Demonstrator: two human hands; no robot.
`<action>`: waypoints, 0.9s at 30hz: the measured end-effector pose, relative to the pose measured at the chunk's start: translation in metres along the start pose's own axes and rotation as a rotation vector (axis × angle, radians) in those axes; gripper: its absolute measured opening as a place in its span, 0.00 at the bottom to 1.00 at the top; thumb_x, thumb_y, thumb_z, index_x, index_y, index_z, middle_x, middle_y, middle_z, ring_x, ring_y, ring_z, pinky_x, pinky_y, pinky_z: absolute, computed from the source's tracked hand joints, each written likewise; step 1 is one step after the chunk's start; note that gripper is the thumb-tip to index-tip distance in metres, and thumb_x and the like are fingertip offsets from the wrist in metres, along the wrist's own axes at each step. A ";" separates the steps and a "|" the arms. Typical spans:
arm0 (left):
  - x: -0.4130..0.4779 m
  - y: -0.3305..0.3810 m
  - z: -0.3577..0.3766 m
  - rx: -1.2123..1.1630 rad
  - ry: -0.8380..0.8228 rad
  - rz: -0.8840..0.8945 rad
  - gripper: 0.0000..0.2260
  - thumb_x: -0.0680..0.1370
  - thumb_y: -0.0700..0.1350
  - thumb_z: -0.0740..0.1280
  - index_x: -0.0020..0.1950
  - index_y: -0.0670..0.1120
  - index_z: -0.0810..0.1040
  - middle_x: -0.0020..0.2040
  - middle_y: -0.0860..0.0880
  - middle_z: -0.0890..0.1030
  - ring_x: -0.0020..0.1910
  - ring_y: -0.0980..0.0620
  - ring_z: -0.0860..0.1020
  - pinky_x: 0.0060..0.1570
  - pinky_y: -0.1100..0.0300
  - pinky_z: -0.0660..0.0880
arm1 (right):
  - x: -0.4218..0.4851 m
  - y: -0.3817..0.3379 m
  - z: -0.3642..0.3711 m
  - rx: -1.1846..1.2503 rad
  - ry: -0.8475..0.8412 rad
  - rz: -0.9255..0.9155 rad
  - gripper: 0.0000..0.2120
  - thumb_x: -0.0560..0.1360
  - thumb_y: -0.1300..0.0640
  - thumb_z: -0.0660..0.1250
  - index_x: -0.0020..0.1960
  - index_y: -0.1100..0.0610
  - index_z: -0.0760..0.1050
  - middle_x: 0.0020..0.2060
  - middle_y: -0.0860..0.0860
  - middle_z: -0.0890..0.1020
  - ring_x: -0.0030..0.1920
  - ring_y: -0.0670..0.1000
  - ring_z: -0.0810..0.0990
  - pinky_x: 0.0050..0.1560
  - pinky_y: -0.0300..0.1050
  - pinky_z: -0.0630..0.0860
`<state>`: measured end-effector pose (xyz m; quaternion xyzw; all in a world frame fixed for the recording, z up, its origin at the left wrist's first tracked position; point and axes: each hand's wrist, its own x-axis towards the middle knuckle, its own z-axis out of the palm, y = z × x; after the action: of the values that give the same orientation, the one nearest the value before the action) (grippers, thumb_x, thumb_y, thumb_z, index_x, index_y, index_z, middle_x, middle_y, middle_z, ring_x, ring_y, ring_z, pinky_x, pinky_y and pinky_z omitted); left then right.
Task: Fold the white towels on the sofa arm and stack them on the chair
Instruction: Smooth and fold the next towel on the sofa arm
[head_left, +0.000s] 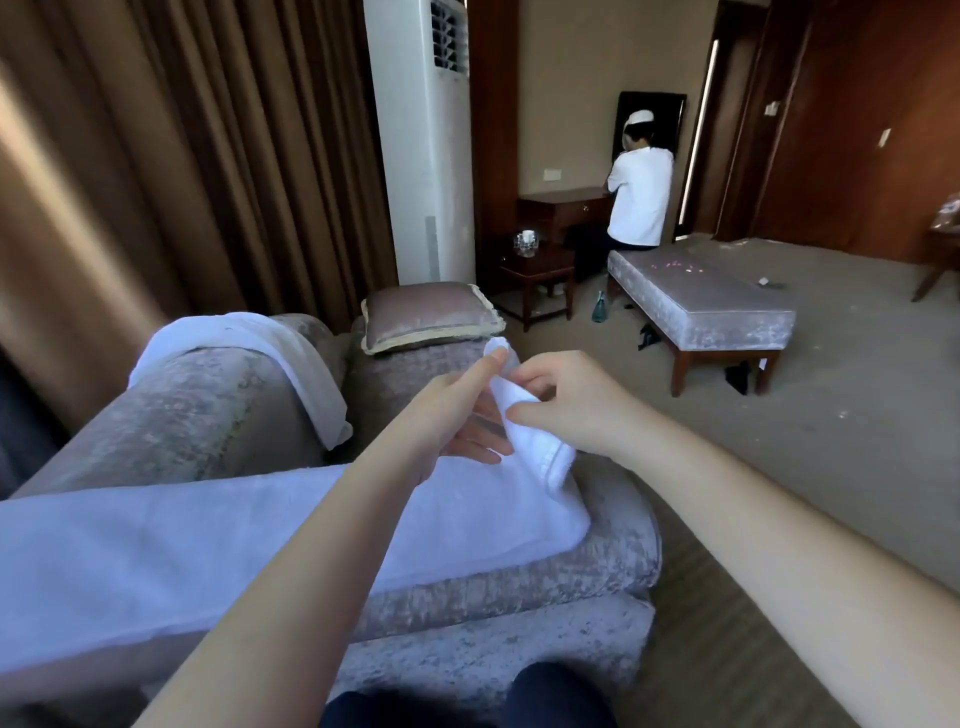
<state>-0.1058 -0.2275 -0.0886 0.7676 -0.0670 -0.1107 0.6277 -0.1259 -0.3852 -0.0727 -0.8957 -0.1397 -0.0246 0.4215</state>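
Brown curtains (156, 156) hang in folds across the left of a hotel room, behind a grey velvet sofa (208, 415). A white air conditioner (421, 156) stands upright beyond it, and a padded bench (717, 306) sits well apart on the carpet to the right. A person (636, 197) in white is seated at the bench's far end, back to the camera.

A big towel (208, 545) lies flat along the near sofa arm (613, 551), one end reaching almost to the arm's rounded front. A far towel (291, 353) is draped over the sofa's other padded roll, its edge hanging down into the gap between the two. A cushion (431, 314) rests just behind, with a dark side table (535, 270) beyond it.

A small towel (524, 426) is held just above the big towel's end. The left hand (457, 415) pins its upper end with one raised digit, the other fingers (483, 452) spread beneath the cloth. The right hand (571, 400) pinches the same towel from the other side, fingers curled.

A green bottle (599, 306) stands on the floor between table and bench.
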 end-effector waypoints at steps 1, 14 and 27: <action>-0.005 0.003 -0.008 0.058 0.027 0.009 0.19 0.79 0.59 0.63 0.49 0.44 0.83 0.39 0.43 0.84 0.34 0.48 0.82 0.39 0.56 0.79 | 0.000 -0.012 0.012 -0.029 -0.017 -0.038 0.04 0.73 0.64 0.64 0.43 0.59 0.77 0.33 0.53 0.80 0.32 0.46 0.71 0.35 0.42 0.65; -0.052 -0.070 -0.129 0.273 0.427 -0.202 0.08 0.78 0.38 0.64 0.44 0.35 0.80 0.36 0.45 0.83 0.36 0.48 0.82 0.36 0.57 0.80 | 0.012 0.065 0.106 -0.443 -0.114 -0.103 0.27 0.82 0.42 0.54 0.78 0.50 0.55 0.78 0.46 0.53 0.77 0.47 0.49 0.75 0.46 0.52; -0.027 -0.135 -0.069 1.367 0.448 0.496 0.20 0.78 0.51 0.57 0.61 0.42 0.80 0.63 0.44 0.80 0.61 0.42 0.78 0.57 0.46 0.76 | 0.020 0.068 0.126 -0.585 -0.066 -0.108 0.62 0.53 0.26 0.13 0.79 0.48 0.46 0.79 0.43 0.46 0.77 0.44 0.41 0.75 0.47 0.41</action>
<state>-0.1193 -0.1282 -0.2052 0.9522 -0.1623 0.2583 0.0176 -0.0973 -0.3256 -0.2020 -0.9707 -0.1878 -0.0570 0.1386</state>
